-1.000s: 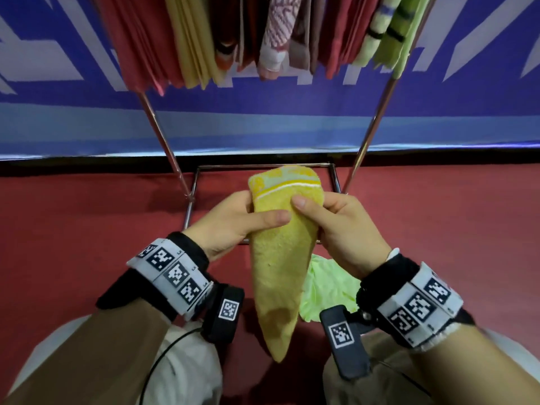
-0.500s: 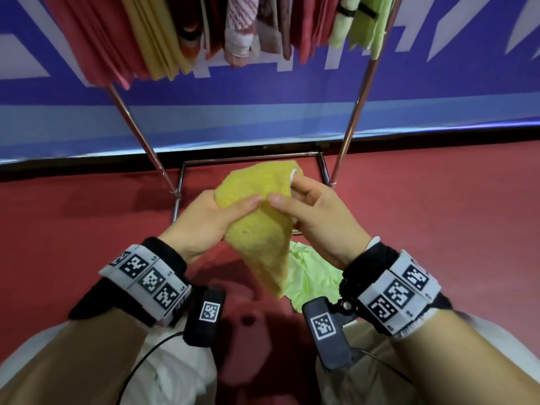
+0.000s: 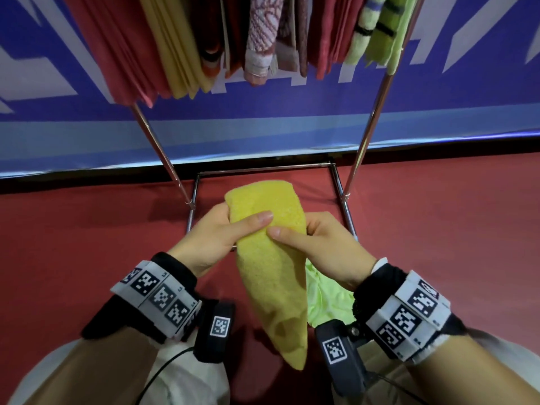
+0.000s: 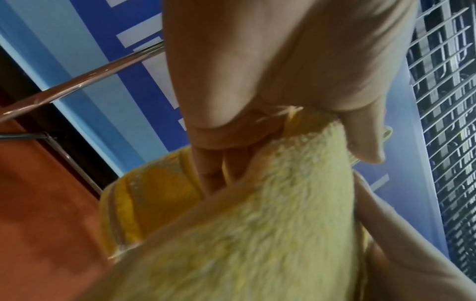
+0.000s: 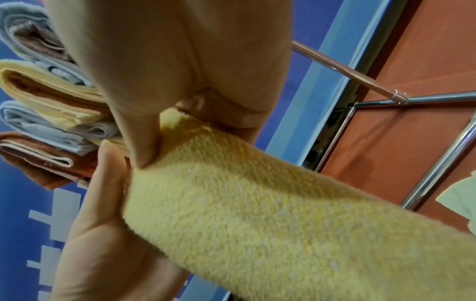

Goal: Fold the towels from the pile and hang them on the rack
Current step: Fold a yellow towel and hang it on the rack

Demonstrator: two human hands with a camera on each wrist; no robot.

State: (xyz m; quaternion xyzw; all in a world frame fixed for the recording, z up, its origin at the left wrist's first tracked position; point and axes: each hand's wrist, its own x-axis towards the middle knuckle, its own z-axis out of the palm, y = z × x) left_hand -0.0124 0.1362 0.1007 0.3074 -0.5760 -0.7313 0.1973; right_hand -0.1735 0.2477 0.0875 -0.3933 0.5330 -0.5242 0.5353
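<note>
**Yellow terry, pinched at the top from both sides**

Thumbs lie flat on the near face of the yellow towel (image 3: 271,273), their tips almost meeting. The other fingers are curled behind the cloth. So the left hand (image 3: 216,238) pinches the left edge and the right hand (image 3: 324,249) the right, both near the top. This grip probably keeps the folded layers from sliding apart and the top edge level for draping.

Below the hands the towel hangs as a narrow strip tapering to a point, in the air over the person's lap. Under the right wrist a pale green towel (image 3: 327,299) lies crumpled on the red surface (image 3: 87,244), apparently the rest of the pile. Beyond stands the chrome rack (image 3: 368,124), its top crowded with hung towels (image 3: 263,39).
</note>
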